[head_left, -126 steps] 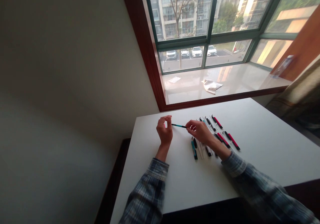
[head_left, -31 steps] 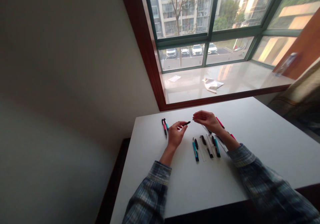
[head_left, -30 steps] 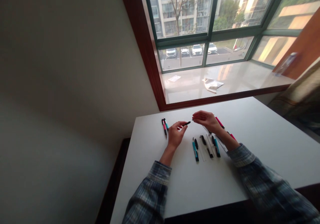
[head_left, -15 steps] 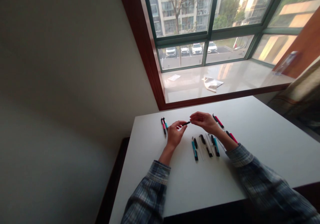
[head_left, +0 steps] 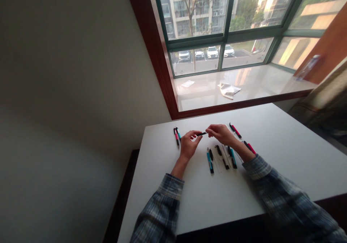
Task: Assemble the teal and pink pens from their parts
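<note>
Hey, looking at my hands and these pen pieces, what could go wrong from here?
The small black pen part is pinched in the fingertips of your left hand, above the white table, so it could slip and drop. Your right sleeve looks close to a red barrel and might nudge it.

On my feed I see plaid sleeves [head_left: 159, 208] in dark blue, grey and white, with matching cuffs [head_left: 170, 186] around the wrists, leaving the left hand [head_left: 189, 145] and right hand [head_left: 220, 133] bare.
</note>
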`<action>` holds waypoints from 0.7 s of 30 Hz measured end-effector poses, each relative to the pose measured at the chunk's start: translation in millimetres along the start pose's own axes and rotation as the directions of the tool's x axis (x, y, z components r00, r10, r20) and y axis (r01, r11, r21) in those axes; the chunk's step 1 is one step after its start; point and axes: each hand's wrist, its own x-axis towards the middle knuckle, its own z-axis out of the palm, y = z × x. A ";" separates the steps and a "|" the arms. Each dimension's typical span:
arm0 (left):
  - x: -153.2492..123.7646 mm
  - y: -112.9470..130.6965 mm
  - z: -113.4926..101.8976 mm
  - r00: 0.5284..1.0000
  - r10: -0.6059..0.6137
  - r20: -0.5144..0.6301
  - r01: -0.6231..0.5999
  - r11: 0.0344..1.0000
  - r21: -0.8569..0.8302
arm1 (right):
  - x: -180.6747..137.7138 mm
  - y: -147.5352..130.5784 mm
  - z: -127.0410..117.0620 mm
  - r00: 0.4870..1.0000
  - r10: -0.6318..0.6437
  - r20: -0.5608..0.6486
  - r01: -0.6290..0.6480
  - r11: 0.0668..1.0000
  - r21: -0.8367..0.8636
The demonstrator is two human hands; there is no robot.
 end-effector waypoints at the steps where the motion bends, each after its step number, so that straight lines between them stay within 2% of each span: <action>1: 0.1 -0.4 0.2 1.000 0.001 0.000 -0.001 1.000 0.000 | -0.1 0.0 0.2 1.000 0.011 -0.002 -0.011 1.000 0.001; 5: 0.2 -1.4 0.3 1.000 -0.007 0.004 0.007 1.000 0.004 | -1.2 0.2 -0.2 1.000 -0.004 0.016 0.003 0.998 0.065; 9: -0.7 -2.3 0.0 1.000 0.001 0.016 -0.001 1.000 -0.001 | -2.3 1.1 -2.9 1.000 -0.008 0.024 0.009 1.000 -0.025; 15: -0.7 -6.6 0.3 0.999 -0.028 0.031 0.029 1.000 -0.010 | -2.6 0.8 -4.7 0.998 -0.037 0.040 0.037 0.999 -0.002; 21: 1.2 -5.5 -0.9 0.997 -0.068 0.036 0.071 0.994 -0.087 | -3.9 -1.7 -8.2 0.996 -0.041 0.075 0.041 0.999 0.007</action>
